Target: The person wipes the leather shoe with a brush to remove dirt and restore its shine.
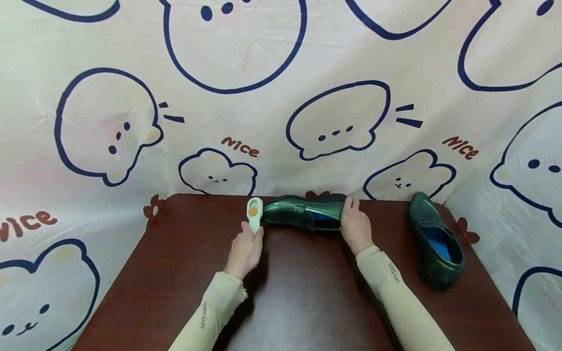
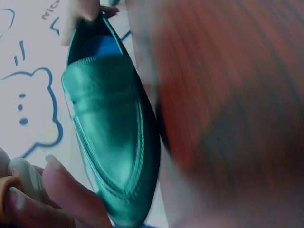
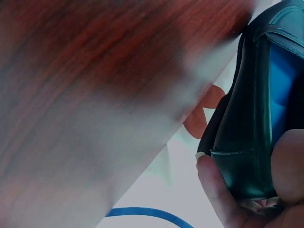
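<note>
A shiny dark green loafer (image 1: 285, 210) with a blue insole lies sideways along the table's far edge, its toe pointing left. My right hand (image 1: 356, 226) grips it by the heel; in the right wrist view the thumb and fingers close around the loafer's back end (image 3: 242, 173). In my left hand (image 1: 244, 251) is a small pale green tool (image 1: 256, 223) with a rounded head and an orange oval on it. That head is right by the loafer's toe; whether they touch I cannot tell. Fingers partly hide the tool in the left wrist view.
A second green loafer (image 1: 428, 234) stands at the table's right side, toe toward the back. The dark red-brown wooden table (image 1: 303, 302) ends just behind the first loafer. Pale cloth (image 1: 263, 117) printed with cartoon bears hangs behind and beside the table.
</note>
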The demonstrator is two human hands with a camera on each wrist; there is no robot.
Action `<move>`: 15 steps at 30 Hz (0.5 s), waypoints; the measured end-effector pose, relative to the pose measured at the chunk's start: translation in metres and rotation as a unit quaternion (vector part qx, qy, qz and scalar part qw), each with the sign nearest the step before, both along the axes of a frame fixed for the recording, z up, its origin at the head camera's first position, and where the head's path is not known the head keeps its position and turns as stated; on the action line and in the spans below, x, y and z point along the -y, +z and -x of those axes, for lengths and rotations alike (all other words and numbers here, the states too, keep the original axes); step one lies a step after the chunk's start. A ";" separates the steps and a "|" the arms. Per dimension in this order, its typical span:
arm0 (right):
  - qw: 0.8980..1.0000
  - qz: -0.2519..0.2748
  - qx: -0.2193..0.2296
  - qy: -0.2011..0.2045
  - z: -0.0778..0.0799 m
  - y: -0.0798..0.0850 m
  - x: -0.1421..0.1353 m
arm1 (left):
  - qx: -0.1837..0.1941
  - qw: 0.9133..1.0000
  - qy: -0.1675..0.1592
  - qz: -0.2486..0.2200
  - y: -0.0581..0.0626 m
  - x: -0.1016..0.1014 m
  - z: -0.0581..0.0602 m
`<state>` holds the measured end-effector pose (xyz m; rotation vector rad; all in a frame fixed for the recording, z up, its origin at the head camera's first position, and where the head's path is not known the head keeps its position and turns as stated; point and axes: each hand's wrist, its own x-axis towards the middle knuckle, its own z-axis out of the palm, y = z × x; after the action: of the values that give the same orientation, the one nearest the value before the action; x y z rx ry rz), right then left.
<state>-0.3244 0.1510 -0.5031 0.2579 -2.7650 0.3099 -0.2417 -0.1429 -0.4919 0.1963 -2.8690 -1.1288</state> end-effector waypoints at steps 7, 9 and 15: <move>1.000 -0.002 0.000 0.006 0.002 -0.003 0.000 | -0.029 0.998 -0.046 -0.012 0.009 -0.028 0.008; 1.000 -0.002 0.007 0.003 0.002 -0.004 -0.001 | -0.026 0.998 -0.054 -0.012 0.010 -0.033 0.011; 1.000 0.005 0.008 0.001 0.003 -0.006 -0.004 | -0.009 0.998 -0.055 -0.011 0.007 -0.040 0.018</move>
<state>-0.3272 0.1546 -0.5093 0.2557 -2.7787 0.3276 -0.2596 -0.1029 -0.4848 0.0284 -2.8834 -1.1747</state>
